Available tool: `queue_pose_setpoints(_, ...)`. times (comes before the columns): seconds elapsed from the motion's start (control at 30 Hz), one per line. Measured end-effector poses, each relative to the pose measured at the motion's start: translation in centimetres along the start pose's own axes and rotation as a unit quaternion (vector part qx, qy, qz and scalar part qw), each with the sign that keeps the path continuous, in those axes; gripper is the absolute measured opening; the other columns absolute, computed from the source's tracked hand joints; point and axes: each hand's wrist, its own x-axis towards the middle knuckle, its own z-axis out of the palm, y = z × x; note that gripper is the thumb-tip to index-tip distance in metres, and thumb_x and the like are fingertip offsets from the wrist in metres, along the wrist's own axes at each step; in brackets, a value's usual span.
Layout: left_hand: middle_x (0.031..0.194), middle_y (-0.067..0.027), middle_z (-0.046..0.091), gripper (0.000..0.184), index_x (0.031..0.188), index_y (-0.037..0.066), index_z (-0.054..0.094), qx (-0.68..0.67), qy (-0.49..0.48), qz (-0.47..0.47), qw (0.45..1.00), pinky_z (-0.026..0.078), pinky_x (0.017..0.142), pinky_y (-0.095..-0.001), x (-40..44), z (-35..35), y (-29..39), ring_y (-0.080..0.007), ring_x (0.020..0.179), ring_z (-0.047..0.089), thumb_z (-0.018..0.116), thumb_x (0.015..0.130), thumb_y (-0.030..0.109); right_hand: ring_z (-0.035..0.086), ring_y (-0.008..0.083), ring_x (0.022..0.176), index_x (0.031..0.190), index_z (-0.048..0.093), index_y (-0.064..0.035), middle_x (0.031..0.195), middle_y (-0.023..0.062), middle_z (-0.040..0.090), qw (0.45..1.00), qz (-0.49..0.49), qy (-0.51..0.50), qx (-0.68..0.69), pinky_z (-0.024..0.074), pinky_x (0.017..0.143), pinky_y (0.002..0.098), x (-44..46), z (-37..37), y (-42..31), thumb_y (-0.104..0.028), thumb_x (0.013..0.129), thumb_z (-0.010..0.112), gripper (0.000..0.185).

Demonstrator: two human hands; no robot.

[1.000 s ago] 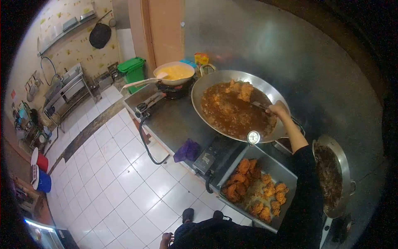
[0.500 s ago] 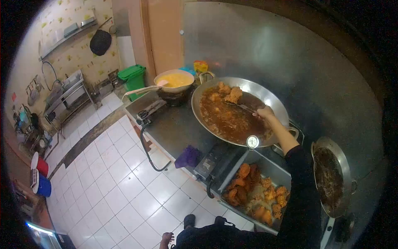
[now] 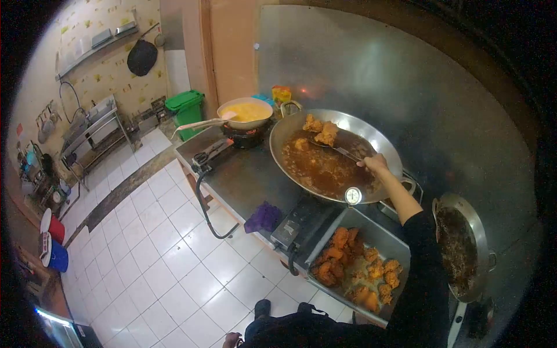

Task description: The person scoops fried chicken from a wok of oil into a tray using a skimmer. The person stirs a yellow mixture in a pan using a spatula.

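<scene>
My right hand [image 3: 376, 165] is closed around the handle of a metal cooking spoon [image 3: 348, 153] over a large wok [image 3: 380, 136]. Its head is mostly hidden by a piece of fried chicken [image 3: 326, 134] at the back of the wok. Another golden piece [image 3: 312, 123] sits beside it, and more chicken shows in the brown, bubbling oil [image 3: 325, 174]. A round dial thermometer [image 3: 353, 195] is at the wok's near rim. My left hand [image 3: 232, 340] hangs low at the bottom edge, partly cut off, away from the counter; its fingers are not clear.
A metal tray [image 3: 371, 218] of fried chicken stands nearest my body. To the right is a second wok [image 3: 479, 226] of dark oil. Further left are a pan of yellow liquid [image 3: 250, 112], a purple cloth [image 3: 264, 218], a burner hose [image 3: 203, 204] and a green bin [image 3: 185, 110].
The spoon and right hand have shifted slightly, with the chicken moved a little toward the wok's far side. My left hand has dropped lower in view. The burner under the yellow pan shows a reddish glow.
</scene>
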Motion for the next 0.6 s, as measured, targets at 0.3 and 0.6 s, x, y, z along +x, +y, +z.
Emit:
queue_pose_setpoints(0.3,0.084,-0.0102,0.057,0.031,0.090,0.012,0.056,0.311,-0.014,0.220,0.924,0.042,0.071,-0.0327,3.1,-1.1,-3.3,-0.0238,0.082,0.053,0.053,0.065,0.030,0.052,0.0177,0.048,0.056,0.055,0.0009,0.053,0.0093,0.054,0.987,-0.051,0.055,-0.142,0.0392,0.048,0.0302,3.4,1.0,0.6,-0.021,0.054,0.068,0.025)
queue_pose_setpoints(0.6,0.079,-0.0140,0.054,0.029,0.090,0.003,0.052,-0.026,0.009,-0.029,0.999,0.044,0.052,-0.0338,3.3,-0.1,0.9,-0.0243,0.068,0.053,0.050,0.070,0.024,0.055,0.0202,0.055,0.073,0.058,0.0000,0.058,0.0096,0.057,0.999,-0.012,-0.012,-0.041,0.0415,0.053,0.0310,3.6,0.6,-0.2,-0.021,0.053,0.068,0.031)
